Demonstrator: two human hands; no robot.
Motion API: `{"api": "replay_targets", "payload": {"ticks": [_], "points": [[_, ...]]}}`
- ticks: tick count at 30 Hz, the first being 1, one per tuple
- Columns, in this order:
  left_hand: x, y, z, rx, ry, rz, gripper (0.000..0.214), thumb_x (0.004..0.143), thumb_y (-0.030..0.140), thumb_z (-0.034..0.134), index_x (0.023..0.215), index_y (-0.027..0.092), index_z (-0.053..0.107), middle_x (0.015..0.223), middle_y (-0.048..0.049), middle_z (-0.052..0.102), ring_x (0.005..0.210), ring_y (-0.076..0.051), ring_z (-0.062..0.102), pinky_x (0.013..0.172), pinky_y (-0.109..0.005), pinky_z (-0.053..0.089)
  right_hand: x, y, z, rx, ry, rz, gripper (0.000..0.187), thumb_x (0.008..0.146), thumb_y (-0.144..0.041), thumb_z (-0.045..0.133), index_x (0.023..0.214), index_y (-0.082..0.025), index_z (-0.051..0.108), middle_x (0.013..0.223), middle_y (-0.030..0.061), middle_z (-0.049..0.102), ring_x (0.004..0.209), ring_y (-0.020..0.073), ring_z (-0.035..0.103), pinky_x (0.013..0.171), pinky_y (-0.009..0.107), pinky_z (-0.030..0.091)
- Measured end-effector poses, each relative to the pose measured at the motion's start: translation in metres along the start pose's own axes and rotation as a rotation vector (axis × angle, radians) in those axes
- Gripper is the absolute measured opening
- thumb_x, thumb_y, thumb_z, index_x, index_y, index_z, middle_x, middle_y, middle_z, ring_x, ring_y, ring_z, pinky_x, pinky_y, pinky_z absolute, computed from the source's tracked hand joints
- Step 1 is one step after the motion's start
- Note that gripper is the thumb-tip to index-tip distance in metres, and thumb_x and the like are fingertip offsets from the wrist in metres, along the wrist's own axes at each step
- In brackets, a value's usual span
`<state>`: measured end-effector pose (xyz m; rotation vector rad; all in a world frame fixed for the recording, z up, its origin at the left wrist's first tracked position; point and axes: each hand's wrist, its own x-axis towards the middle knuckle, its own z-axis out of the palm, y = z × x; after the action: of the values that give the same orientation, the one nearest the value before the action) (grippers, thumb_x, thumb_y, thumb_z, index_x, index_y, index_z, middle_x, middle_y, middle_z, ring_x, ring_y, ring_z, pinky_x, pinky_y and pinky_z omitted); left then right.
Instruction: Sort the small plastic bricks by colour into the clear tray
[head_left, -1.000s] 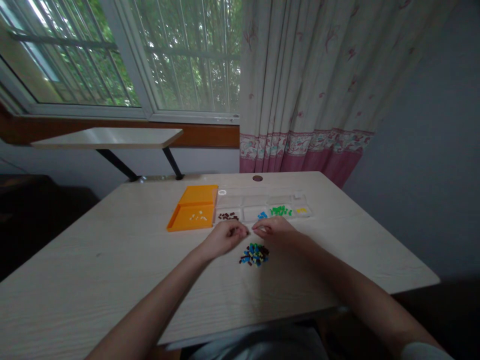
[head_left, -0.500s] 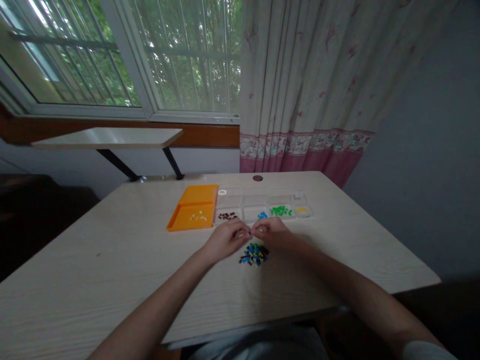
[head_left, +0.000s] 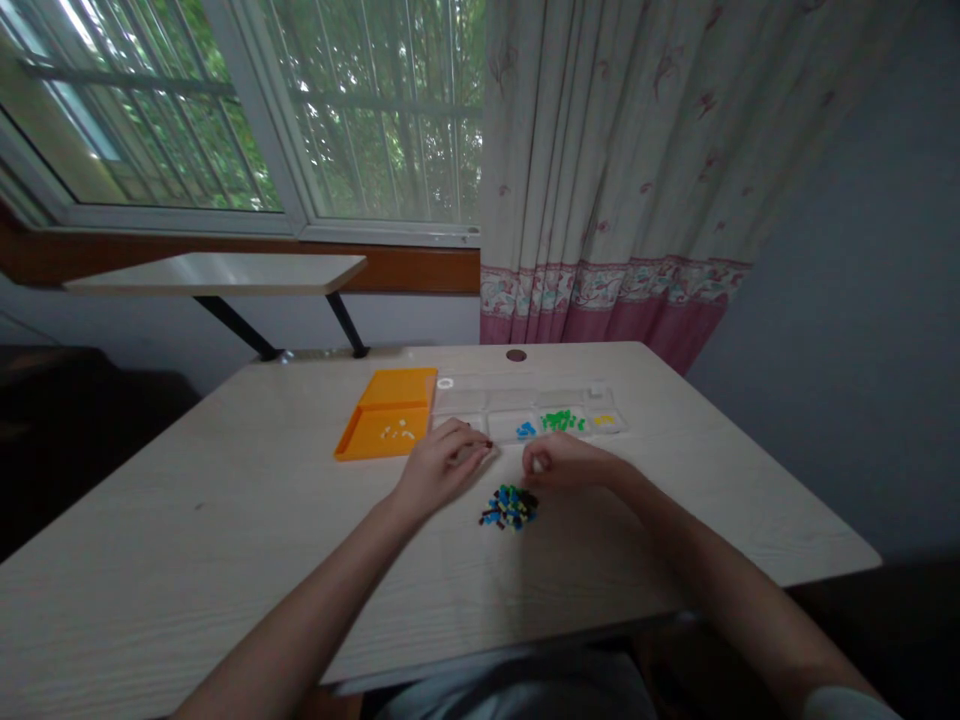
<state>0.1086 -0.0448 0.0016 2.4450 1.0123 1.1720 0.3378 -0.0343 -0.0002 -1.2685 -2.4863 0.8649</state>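
My left hand (head_left: pixel 444 464) is over the near left part of the clear compartment tray (head_left: pixel 504 424), a small dark brown piece (head_left: pixel 489 444) pinched at its fingertips. Just beyond the mixed pile (head_left: pixel 510 508) of small brown, blue, green and pale pieces is my right hand (head_left: pixel 566 460). Its fingers are curled together, and whatever they hold is too small to make out. In the tray lie blue pieces (head_left: pixel 526 430), green pieces (head_left: pixel 562 420) and yellow pieces (head_left: pixel 603 420). The left hand covers most of the compartment in front of it.
An orange two-part tray (head_left: pixel 352 442) with several white pieces (head_left: pixel 397 430) adjoins the clear tray on the left. A white ring (head_left: pixel 445 384) lies at the clear tray's far left corner. A raised shelf (head_left: pixel 225 275) stands at the table's back left, by the window.
My hands have moved apart from their meeting point above the pile. The left went left and up, covering the brown pieces in the tray; the right shifted slightly right.
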Motion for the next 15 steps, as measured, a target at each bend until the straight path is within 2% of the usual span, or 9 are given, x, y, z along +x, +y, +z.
{"api": "replay_targets", "payload": {"ticks": [2, 4, 9, 15], "points": [[0.002, 0.0, -0.006, -0.023, 0.093, -0.048, 0.017, 0.082, 0.028, 0.052, 0.087, 0.016, 0.063, 0.082, -0.0067, 0.061, 0.074, -0.013, 0.054, 0.058, -0.021, 0.042, -0.004, 0.004, -0.009, -0.053, -0.151, -0.012, 0.024, 0.065, -0.039, 0.068, 0.073, -0.016, 0.066, 0.053, -0.0049, 0.05, 0.048, 0.006, 0.041, 0.045, 0.017, 0.026], [0.003, -0.001, -0.011, -0.028, 0.166, -0.077, 0.017, 0.081, 0.029, 0.054, 0.085, 0.016, 0.064, 0.08, -0.0061, 0.062, 0.07, -0.012, 0.054, 0.059, -0.022, 0.043, -0.006, 0.005, -0.013, -0.075, -0.222, -0.036, 0.023, 0.064, -0.036, 0.069, 0.074, -0.016, 0.067, 0.055, -0.0042, 0.053, 0.049, 0.0064, 0.044, 0.046, 0.017, 0.028], [0.006, -0.008, -0.019, -0.023, 0.246, -0.065, 0.014, 0.079, 0.027, 0.057, 0.083, 0.016, 0.064, 0.077, -0.0034, 0.061, 0.062, -0.01, 0.05, 0.056, -0.021, 0.04, -0.006, 0.002, -0.01, -0.078, -0.255, -0.107, 0.018, 0.066, -0.028, 0.067, 0.08, -0.017, 0.068, 0.06, -0.004, 0.057, 0.052, 0.0069, 0.047, 0.049, 0.016, 0.032], [0.009, -0.02, -0.022, 0.024, 0.223, -0.105, 0.018, 0.08, 0.03, 0.054, 0.083, 0.015, 0.064, 0.078, -0.0041, 0.061, 0.061, -0.01, 0.049, 0.056, -0.022, 0.039, -0.005, 0.002, -0.008, -0.075, -0.275, -0.094, 0.019, 0.067, -0.027, 0.066, 0.082, -0.016, 0.069, 0.059, -0.0038, 0.057, 0.05, 0.0061, 0.045, 0.047, 0.016, 0.031]]}}
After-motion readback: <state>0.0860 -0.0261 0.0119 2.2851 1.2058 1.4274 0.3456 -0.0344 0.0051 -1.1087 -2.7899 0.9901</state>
